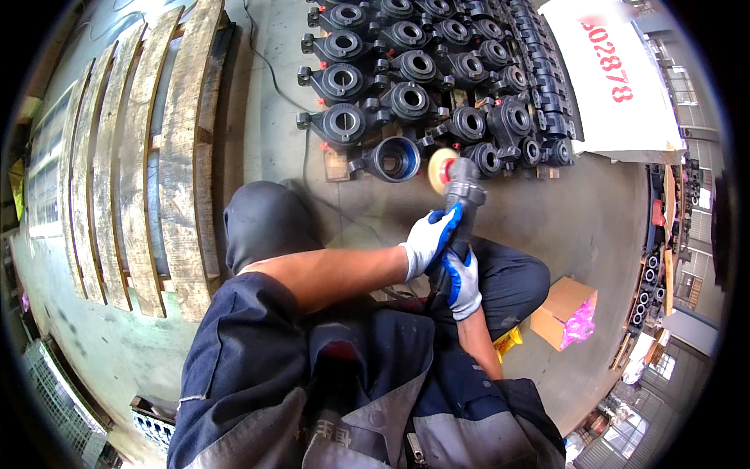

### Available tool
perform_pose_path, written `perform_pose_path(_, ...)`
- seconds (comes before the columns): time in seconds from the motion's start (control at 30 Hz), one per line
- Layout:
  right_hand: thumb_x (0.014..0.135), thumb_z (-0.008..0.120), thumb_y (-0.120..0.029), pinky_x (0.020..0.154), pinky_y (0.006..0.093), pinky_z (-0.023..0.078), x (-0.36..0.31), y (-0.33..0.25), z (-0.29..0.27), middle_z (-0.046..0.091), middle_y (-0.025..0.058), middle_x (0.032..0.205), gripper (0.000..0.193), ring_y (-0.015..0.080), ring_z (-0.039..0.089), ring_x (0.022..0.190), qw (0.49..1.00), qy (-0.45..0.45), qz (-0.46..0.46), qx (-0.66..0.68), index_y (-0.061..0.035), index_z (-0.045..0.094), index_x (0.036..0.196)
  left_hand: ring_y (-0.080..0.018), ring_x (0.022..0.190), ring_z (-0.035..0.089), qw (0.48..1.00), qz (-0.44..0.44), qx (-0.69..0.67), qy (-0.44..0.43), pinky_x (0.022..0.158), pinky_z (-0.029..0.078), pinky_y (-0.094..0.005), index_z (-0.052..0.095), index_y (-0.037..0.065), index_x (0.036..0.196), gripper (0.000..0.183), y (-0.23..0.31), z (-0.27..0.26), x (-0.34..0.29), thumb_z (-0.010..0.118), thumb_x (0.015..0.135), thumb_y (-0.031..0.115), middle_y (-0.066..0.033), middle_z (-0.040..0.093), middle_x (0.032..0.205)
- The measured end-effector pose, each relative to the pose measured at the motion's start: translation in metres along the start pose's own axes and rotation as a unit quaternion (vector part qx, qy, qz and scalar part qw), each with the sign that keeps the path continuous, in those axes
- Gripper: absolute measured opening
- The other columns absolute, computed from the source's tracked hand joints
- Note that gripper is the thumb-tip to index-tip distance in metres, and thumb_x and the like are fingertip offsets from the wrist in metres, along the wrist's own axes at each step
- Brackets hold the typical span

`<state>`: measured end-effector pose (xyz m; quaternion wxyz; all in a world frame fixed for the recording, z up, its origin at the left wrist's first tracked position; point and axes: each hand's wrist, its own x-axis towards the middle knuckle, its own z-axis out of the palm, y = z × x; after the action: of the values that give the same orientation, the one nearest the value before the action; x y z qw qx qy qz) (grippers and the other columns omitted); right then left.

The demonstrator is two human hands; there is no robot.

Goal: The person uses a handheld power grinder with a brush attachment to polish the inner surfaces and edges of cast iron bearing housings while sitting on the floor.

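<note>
Closing round the neck of a black handheld power tool [469, 205], the left hand [428, 238], in a white and blue glove, grips it near the centre of the frame. The right hand [463, 281], gloved alike, is wrapped about the tool's handle just below. The tool stands slanted, head uppermost; its round tan disc [437, 173] with a red middle faces left, just beside a black housing [396, 159] with a blue-lined bore. Whether disc and housing touch cannot be told.

Rows of black ring-shaped castings [342, 80] fill the upper middle of the frame, small red pieces showing between some of them. A white-covered block [617, 86] with red markings occupies the upper right. A slatted wooden pallet [178, 133] lies at upper left; a dark cable [267, 59] runs along the floor [269, 148] beside it. At lower right sits an open cardboard box [556, 309] with pink plastic [580, 322] protruding
</note>
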<state>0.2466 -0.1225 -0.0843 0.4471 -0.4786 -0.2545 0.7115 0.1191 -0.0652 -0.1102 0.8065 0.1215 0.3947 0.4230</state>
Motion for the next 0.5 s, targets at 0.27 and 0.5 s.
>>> perform_pose_path(0.27, 0.098, 0.062, -0.008, 0.091, 0.039, 0.058, -0.018, -0.027, 0.015, 0.066, 0.0106, 0.115, 0.042, 0.0222, 0.068, 0.1, 0.998, 0.05, -0.016, -0.025, 0.0015, 0.051, 0.137, -0.0146, 0.091, 0.061, 0.994, -0.048, 0.001, -0.102, 0.083, 0.052, -0.0323, 0.066, 0.005, 0.119, 0.042, 0.046, 0.023, -0.012, 0.058, 0.105, 0.043, -0.0072, 0.069, 0.105)
perform_pose_path(0.5, 0.097, 0.067, -0.016, 0.098, 0.0354, 0.053, -0.021, -0.027, 0.022, 0.064, 0.0085, 0.12, 0.048, 0.0195, 0.065, 0.108, 0.995, 0.053, -0.056, -0.066, -0.0002, 0.05, 0.139, -0.0129, 0.097, 0.061, 0.986, -0.061, -0.017, -0.153, 0.089, 0.051, -0.0309, 0.067, 0.003, 0.122, 0.037, 0.055, 0.023, -0.014, 0.063, 0.103, 0.035, -0.0046, 0.068, 0.111)
